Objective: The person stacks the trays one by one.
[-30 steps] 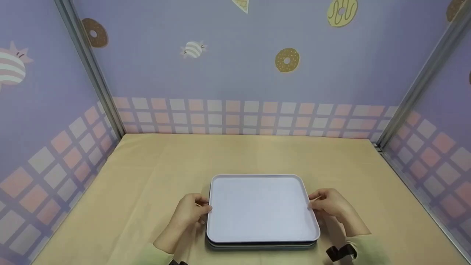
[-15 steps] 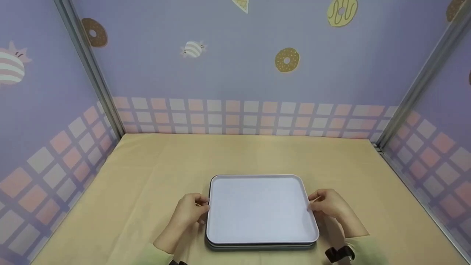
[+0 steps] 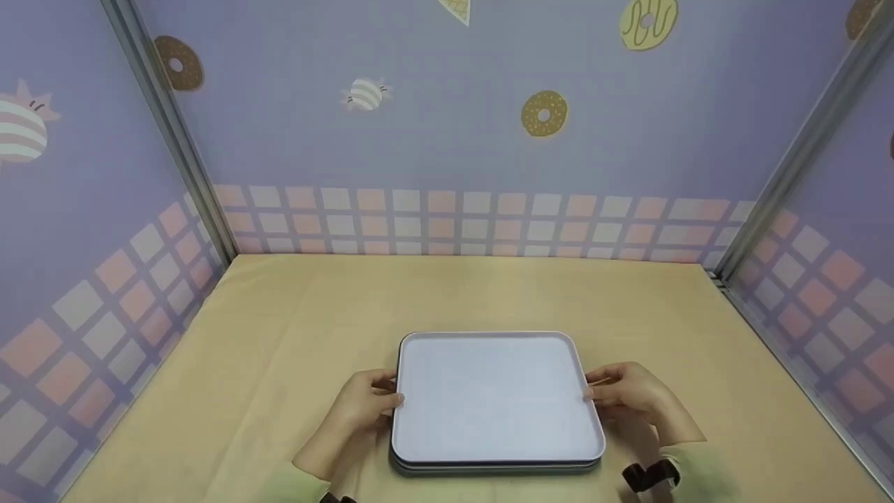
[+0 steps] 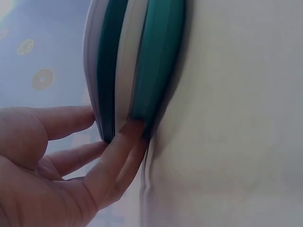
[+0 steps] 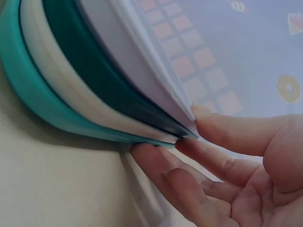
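Observation:
A stack of several rectangular trays lies on the table, with a pale lavender-white tray on top. Below it the left wrist view shows a dark green tray, a cream tray and a teal tray at the bottom. My left hand grips the stack's left side, thumb at the top tray's rim and fingers against the lower edges. On the opposite side my right hand holds the edge likewise, its thumb at the top rim and its fingertips at the lower trays.
A yellow cloth covers the table. Purple walls with sweets and checks printed on them stand behind and on both sides, joined by metal posts at the corners.
The top tray has shifted very slightly left over the last second. The left thumb has come a little further over the rim, and the right hand's fingers have spread and lowered slightly.

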The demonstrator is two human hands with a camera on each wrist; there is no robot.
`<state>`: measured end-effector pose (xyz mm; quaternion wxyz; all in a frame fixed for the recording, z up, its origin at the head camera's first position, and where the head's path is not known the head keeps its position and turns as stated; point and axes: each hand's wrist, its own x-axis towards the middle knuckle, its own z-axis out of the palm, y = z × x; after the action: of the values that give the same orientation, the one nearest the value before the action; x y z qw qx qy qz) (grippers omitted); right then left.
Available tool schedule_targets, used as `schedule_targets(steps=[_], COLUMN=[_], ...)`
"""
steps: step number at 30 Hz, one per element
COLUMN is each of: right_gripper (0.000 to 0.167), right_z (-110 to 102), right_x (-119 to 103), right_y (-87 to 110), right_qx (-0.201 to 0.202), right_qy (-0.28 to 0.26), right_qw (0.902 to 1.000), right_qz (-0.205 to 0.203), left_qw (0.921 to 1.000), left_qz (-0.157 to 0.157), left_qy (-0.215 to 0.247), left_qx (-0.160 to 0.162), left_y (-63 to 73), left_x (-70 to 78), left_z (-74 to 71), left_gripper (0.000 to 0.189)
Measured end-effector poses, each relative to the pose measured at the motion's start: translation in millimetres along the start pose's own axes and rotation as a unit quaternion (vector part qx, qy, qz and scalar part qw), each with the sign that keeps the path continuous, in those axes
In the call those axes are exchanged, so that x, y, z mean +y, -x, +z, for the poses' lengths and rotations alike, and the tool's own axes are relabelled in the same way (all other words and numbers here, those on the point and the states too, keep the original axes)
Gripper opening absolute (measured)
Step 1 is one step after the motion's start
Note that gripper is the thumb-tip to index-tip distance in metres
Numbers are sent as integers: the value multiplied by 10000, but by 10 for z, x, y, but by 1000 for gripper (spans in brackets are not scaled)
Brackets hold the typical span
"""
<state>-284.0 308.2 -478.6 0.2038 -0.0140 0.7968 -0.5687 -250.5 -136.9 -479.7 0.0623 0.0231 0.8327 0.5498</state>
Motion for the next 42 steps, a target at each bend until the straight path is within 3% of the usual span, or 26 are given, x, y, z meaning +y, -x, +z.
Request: schedule_targets(steps=[9,24,28,34,42], right_gripper=[51,53,59,62,80], right_z=[-8,-32,-51,-113,-109], right_x=[18,6,-16,-82,-341], right_y=[-11,-44,-53,-36,-129], right_qx=[-103,-191,-259,194,737], right_qy=[-94,99,145,333,888], right_qw=[9999,9997,9995,9992,9932], right_qz=[-64,62,45,110,164], left_qw=[9998,9999,9998,9989,9942], left_qz=[-191,90,-67,-325,112], left_qy=[-48,-94,-179,-318,-1005], left_qx=[58,37,32,71,358], left_y=[5,-8,14,14,-140], left_x=[6,9,32,97,152], left_z=[15,5,4,-18,-38], left_gripper=[45,44,45,47,51])
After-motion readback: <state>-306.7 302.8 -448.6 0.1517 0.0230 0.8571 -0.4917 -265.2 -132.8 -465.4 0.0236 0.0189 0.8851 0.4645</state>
